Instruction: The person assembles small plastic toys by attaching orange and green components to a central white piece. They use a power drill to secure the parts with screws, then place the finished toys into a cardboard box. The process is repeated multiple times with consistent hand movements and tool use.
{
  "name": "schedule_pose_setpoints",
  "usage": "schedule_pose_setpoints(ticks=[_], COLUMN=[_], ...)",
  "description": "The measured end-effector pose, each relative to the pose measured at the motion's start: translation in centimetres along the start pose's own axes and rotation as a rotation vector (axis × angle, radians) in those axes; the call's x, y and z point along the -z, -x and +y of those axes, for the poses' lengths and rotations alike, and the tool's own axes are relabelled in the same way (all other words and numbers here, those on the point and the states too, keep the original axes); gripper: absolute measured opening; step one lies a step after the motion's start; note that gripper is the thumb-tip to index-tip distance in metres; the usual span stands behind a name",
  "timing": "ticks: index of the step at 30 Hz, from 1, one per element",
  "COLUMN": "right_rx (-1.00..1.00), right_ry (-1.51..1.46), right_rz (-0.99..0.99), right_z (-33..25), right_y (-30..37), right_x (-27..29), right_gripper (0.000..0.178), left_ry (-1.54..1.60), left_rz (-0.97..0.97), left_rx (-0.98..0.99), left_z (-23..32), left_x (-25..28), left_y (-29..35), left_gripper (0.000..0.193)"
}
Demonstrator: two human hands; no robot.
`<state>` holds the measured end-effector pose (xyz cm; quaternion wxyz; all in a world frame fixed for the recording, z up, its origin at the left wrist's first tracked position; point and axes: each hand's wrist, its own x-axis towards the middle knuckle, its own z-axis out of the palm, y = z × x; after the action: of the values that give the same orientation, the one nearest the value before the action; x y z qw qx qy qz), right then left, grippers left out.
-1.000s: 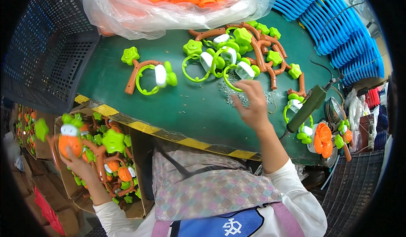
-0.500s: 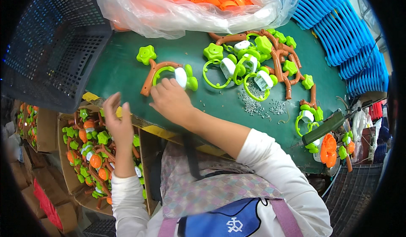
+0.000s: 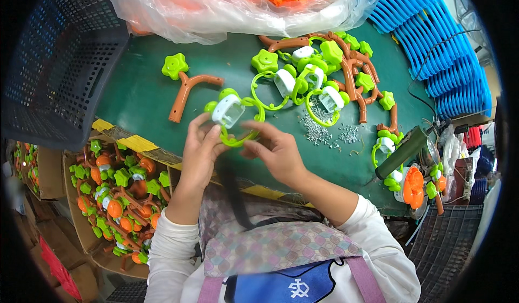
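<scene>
Moved from the brown branch (image 3: 183, 93) since the earlier frame: one green ring with white block (image 3: 227, 111), held up near table's edge. Left hand (image 3: 201, 147): pinched on it at seven o'clock. Right hand (image 3: 277, 154): fingers at its four-o'clock rim, grip unclear. Branch lay at ten o'clock; small silver pieces (image 3: 316, 133), three; filled cardboard box (image 3: 111, 261), eight.

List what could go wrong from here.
The green ring in the left hand, its edge at the right hand, could slip and drop. Loose metal bits on the green table might scatter if brushed. Heaped parts in the cardboard box could spill if bumped.
</scene>
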<state>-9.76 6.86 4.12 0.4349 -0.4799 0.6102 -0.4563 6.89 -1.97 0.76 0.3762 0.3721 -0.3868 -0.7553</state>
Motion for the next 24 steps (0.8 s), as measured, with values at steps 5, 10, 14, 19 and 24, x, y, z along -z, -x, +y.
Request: schedule_pose_setpoints(ticks=[5, 10, 14, 19, 24], right_rx=[0.481, 0.794, 0.749, 0.748, 0.667], right_ry=[1.040, 1.007, 0.975, 0.949, 0.999], right_rz=[0.009, 0.058, -0.095, -0.079, -0.163], right_z=[1.8, 2.7, 3.1, 2.3, 1.6], right_y=[0.4, -1.8, -2.2, -3.1, -3.3], right_x=[1.7, 3.0, 2.6, 1.7, 2.5], right_gripper=[0.025, 0.012, 0.015, 0.018, 0.019], left_ry=[-0.409, -1.300, -1.596, -1.682, -1.736], left_rz=[0.134, 0.207, -0.045, -0.080, -0.274], left_rx=[-0.235, -0.880, -1.065, -1.130, -1.048], left_z=[0.2, 3.8, 4.2, 6.2, 8.0], left_x=[0.3, 3.4, 4.2, 4.5, 3.9], left_y=[-1.8, -8.4, -12.6, -11.8, -2.0], left_gripper=[0.046, 0.029, 0.029, 0.035, 0.035])
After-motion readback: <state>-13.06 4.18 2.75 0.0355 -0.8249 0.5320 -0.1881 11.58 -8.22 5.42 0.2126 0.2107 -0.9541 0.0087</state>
